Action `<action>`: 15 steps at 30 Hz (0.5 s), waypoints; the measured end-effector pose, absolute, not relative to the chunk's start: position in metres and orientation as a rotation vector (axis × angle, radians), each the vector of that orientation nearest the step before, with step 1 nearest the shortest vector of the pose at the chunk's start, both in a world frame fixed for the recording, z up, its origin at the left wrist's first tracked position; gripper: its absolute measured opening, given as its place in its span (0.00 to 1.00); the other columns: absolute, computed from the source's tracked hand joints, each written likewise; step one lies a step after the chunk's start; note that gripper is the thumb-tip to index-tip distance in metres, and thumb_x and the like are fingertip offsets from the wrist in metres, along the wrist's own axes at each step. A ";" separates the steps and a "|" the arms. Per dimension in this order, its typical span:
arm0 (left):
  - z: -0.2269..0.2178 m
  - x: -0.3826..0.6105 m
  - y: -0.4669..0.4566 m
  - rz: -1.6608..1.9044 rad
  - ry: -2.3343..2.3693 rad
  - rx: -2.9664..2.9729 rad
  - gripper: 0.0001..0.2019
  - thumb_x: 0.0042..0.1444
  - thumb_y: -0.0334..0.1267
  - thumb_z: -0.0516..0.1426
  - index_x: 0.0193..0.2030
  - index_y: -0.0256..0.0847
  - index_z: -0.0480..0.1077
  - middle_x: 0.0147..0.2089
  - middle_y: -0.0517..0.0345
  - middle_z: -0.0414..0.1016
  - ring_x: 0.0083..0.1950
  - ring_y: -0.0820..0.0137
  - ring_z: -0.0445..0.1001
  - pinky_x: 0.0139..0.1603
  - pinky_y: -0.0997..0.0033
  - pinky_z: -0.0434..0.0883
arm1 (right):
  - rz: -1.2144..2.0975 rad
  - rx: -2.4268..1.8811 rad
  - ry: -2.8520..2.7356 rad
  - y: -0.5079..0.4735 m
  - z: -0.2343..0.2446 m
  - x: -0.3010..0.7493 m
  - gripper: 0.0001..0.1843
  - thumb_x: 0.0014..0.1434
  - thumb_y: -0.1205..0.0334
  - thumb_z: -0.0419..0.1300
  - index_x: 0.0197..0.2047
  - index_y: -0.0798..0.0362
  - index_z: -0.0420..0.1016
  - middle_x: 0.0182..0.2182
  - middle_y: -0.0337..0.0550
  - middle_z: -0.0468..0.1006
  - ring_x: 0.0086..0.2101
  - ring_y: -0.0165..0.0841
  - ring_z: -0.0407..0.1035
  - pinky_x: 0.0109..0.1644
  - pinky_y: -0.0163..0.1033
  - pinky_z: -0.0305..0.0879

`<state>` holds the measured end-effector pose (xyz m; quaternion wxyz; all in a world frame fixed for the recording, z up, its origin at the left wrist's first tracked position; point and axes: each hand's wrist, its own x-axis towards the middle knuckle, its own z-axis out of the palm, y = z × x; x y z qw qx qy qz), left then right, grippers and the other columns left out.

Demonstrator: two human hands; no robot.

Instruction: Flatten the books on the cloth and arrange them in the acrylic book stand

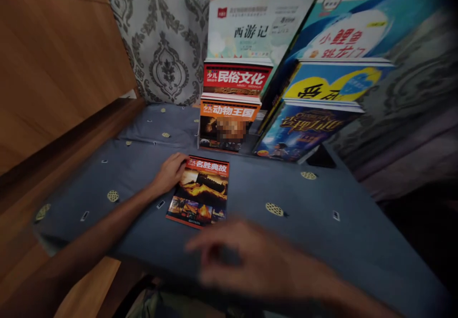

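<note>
A thin picture book with a red title band and a photo of a great wall lies flat on the grey-blue cloth. My left hand is at its upper left edge, fingers curled against the cover's corner. Closer to me, my right hand hovers below the book, smeared by motion. Its thumb and index finger are bent with a gap between them, and nothing shows in it. Just behind the flat book stands an orange-banded book, with a red-banded book behind that.
To the right stand a dark blue book, a yellow and blue book and a teal book. A pale green book rises at the back. A wooden panel borders the cloth-covered table on the left; patterned curtain hangs behind.
</note>
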<state>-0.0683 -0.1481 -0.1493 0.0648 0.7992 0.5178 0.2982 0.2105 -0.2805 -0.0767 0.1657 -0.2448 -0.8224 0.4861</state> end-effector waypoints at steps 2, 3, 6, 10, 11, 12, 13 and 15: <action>-0.150 -0.070 -0.146 0.934 1.563 2.372 0.13 0.64 0.30 0.48 0.49 0.40 0.71 0.46 0.52 0.77 0.50 0.64 0.75 0.54 0.61 0.72 | 1.314 -0.869 -2.172 -0.226 -0.087 0.206 0.15 0.65 0.55 0.59 0.52 0.45 0.80 0.42 0.42 0.85 0.40 0.37 0.78 0.42 0.40 0.73; -0.150 -0.070 -0.146 0.941 1.556 2.364 0.14 0.64 0.30 0.47 0.48 0.40 0.72 0.46 0.52 0.77 0.49 0.64 0.75 0.54 0.61 0.73 | 1.224 -0.949 -2.079 -0.203 -0.097 0.206 0.14 0.65 0.56 0.58 0.50 0.48 0.81 0.41 0.44 0.85 0.40 0.38 0.78 0.42 0.41 0.73; -0.151 -0.071 -0.145 0.935 1.539 2.389 0.15 0.64 0.29 0.46 0.47 0.40 0.73 0.46 0.52 0.78 0.50 0.63 0.75 0.54 0.60 0.73 | 0.907 -1.168 -1.855 -0.153 -0.129 0.214 0.14 0.63 0.62 0.56 0.49 0.51 0.79 0.43 0.47 0.85 0.43 0.40 0.78 0.47 0.45 0.73; -0.152 -0.070 -0.147 0.902 1.547 2.472 0.17 0.65 0.30 0.46 0.49 0.39 0.74 0.50 0.49 0.78 0.53 0.61 0.75 0.58 0.56 0.71 | 0.715 -1.246 -1.830 -0.137 -0.156 0.220 0.19 0.61 0.66 0.54 0.53 0.52 0.75 0.45 0.48 0.85 0.43 0.40 0.78 0.48 0.47 0.72; -0.152 -0.069 -0.147 0.887 1.552 2.498 0.17 0.65 0.30 0.46 0.50 0.38 0.74 0.51 0.49 0.78 0.53 0.61 0.75 0.59 0.56 0.71 | 0.691 -1.236 -1.830 -0.137 -0.159 0.220 0.19 0.61 0.66 0.53 0.54 0.51 0.75 0.45 0.47 0.85 0.43 0.40 0.78 0.48 0.47 0.72; -0.152 -0.068 -0.148 0.867 1.559 2.527 0.17 0.65 0.29 0.46 0.50 0.38 0.75 0.51 0.48 0.78 0.54 0.61 0.74 0.59 0.56 0.71 | 0.675 -1.223 -1.828 -0.137 -0.161 0.220 0.19 0.62 0.66 0.53 0.55 0.50 0.74 0.46 0.46 0.85 0.43 0.40 0.78 0.48 0.46 0.72; -0.151 -0.067 -0.148 0.840 1.569 2.557 0.17 0.65 0.29 0.46 0.50 0.38 0.75 0.52 0.48 0.78 0.54 0.60 0.74 0.58 0.56 0.71 | 0.664 -1.213 -1.825 -0.138 -0.163 0.220 0.19 0.62 0.65 0.52 0.55 0.50 0.74 0.46 0.46 0.85 0.43 0.39 0.78 0.48 0.46 0.72; -0.149 -0.064 -0.148 0.768 1.590 2.617 0.17 0.64 0.28 0.47 0.50 0.38 0.75 0.52 0.48 0.78 0.53 0.59 0.74 0.56 0.55 0.71 | 0.667 -1.201 -1.824 -0.138 -0.165 0.221 0.19 0.63 0.65 0.51 0.55 0.49 0.73 0.46 0.45 0.85 0.43 0.39 0.78 0.49 0.46 0.72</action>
